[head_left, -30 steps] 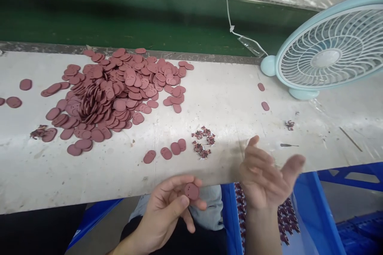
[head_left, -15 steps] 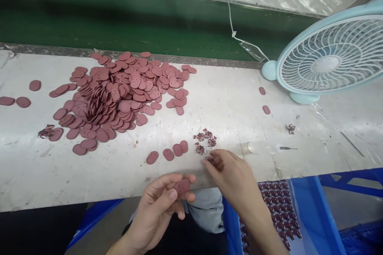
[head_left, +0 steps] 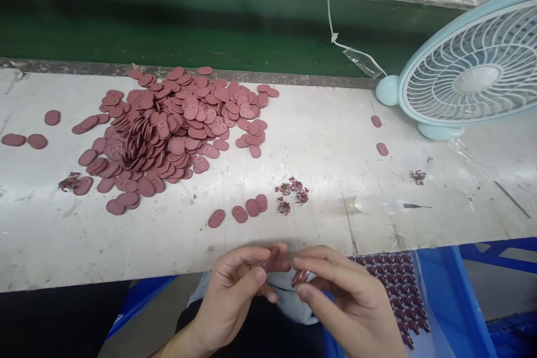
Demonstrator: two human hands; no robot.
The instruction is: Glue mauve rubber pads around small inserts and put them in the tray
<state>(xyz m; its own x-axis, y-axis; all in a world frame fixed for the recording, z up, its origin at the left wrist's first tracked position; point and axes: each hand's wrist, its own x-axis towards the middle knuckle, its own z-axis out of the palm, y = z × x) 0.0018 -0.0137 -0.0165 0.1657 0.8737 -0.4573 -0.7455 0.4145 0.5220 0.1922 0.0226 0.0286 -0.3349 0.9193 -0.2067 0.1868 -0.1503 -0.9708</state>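
A maroon oval disc (head_left: 272,259) sits pinched edge-on in the left hand (head_left: 235,296) at six o'clock below the bench (head_left: 327,145), fingertips touching the right hand (head_left: 348,302), which pinches a small dark clip (head_left: 301,277), the disc heap (head_left: 172,128) at ten o'clock.

Bare worktable (head_left: 327,140) lies open between the heap of red discs (head_left: 168,128) at left and the desk fan (head_left: 474,75) at right; small scraps (head_left: 292,191) sit centrally.
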